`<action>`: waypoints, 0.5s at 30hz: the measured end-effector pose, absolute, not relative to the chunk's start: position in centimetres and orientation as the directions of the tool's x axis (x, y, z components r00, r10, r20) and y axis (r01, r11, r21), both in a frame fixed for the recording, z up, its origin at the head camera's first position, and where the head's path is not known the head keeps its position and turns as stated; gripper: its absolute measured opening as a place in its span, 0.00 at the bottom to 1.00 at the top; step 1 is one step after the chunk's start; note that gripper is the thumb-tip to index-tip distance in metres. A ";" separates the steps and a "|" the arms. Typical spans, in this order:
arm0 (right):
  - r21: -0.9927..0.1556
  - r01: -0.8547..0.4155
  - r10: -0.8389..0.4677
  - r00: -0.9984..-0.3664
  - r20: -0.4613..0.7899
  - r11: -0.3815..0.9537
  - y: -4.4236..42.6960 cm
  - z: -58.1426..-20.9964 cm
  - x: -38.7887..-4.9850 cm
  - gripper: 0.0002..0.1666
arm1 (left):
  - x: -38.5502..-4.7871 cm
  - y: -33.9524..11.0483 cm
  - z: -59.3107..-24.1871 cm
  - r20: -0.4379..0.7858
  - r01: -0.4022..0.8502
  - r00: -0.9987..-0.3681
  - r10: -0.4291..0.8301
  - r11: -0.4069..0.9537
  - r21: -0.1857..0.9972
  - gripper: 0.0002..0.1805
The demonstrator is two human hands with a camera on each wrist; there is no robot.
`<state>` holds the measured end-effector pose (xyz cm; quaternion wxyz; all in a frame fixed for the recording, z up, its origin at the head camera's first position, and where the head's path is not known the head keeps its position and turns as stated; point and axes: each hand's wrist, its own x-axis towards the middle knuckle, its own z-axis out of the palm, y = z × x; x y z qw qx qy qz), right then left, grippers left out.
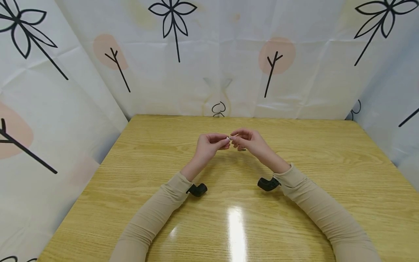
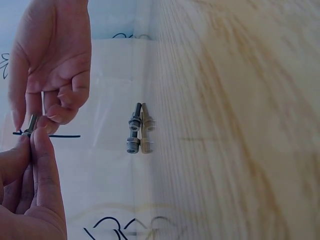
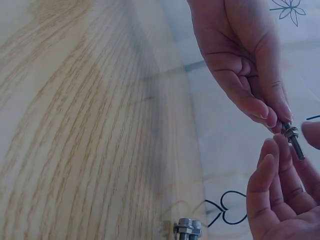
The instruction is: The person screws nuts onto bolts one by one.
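Note:
A small metal bolt [image 3: 299, 149] with a nut [image 3: 291, 132] on its shank is held up between the two hands. My left hand [image 1: 208, 145] pinches the bolt's head end between thumb and fingertips; these fingers hide the head. The right hand [image 1: 251, 142] is at the threaded side. In the right wrist view its fingertips lie against the nut area, while its thumb [image 3: 312, 133] stands slightly apart, with the fingers loosely bent. Beyond the hands, two more bolts with nuts [image 2: 133, 131] stand on the table, seen sideways in the left wrist view.
The wood-grain table [image 1: 157, 145] has a glossy top that mirrors the standing bolts and a bright light. A white patterned cloth [image 1: 196, 80] hangs along its back edge and sides. Black wrist devices [image 1: 198, 190] hang under both sleeves, close above the tabletop.

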<state>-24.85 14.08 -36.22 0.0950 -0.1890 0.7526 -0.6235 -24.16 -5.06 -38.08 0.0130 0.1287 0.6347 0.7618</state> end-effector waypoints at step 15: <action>-0.969 -0.179 -0.400 -0.911 0.098 0.170 14.0 -36.3 -24.9 0.18 | -24.2 -5.0 -38.2 0.187 0.149 -0.963 0.193 -0.193 0.970 0.11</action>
